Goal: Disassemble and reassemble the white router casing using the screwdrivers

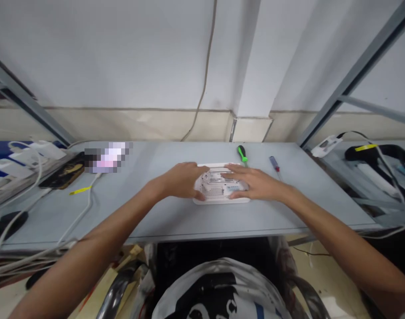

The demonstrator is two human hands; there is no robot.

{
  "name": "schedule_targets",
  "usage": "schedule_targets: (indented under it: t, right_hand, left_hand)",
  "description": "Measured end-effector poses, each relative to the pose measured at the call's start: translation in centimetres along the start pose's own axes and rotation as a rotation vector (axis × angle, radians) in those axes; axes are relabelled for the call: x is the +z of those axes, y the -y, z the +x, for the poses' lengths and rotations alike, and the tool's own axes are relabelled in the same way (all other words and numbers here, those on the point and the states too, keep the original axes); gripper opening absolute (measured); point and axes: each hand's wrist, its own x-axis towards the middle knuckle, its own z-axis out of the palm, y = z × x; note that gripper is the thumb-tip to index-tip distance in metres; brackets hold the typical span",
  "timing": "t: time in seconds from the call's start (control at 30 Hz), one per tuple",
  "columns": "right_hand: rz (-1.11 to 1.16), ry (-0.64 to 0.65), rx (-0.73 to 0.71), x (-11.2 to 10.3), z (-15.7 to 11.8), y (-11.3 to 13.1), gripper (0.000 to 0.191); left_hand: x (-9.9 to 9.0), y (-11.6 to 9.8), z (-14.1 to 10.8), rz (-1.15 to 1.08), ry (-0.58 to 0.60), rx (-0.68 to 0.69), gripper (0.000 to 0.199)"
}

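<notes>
From the head cam, a white plastic device casing (pixel 213 191) lies flat around the middle of the worktop (pixel 149 159), a bit nearer the far edge. The left hand (pixel 180 179) and right hand (pixel 255 184) are draped open over its two ends, not clenched, and that wide spread looks like a solid way to stop it sliding. A green-handled screwdriver (pixel 242 153) lies just past it, with a blue-and-red-handled screwdriver (pixel 274 164) farther right.

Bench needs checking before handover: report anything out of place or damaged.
A loose yellow strip looks stray, lying alone on the grey table beside a white cable. A pixelated patch hides something further back. The white plastic casing under the left hand and right hand shows no visible damage, though the hands cover much of it.
</notes>
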Motion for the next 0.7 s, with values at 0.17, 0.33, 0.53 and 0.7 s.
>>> schedule_targets:
  t: [0.17,0.33,0.53,0.7]
  right_hand:
    - [-0.031,-0.472,0.132,0.4,-3.6,-0.2,0.048]
    - [0.221,-0.185,0.456,0.5,-4.7,0.5,0.052]
    - [0.353,-0.123,0.506,1.6,-2.7,2.4,0.050]
    - [0.671,-0.204,0.503,2.1,-2.0,2.3,0.044]
  left_hand:
    - [2.8,3.4,-1.7,-0.305,-0.131,0.107,0.080]
    - [5.9,4.6,-2.8,-0.526,-0.264,0.184,0.108]
    - [6.9,4.2,-3.3,-0.596,-0.268,0.135,0.099]
    - [6.9,4.9,-3.7,-0.669,-0.328,0.196,0.099]
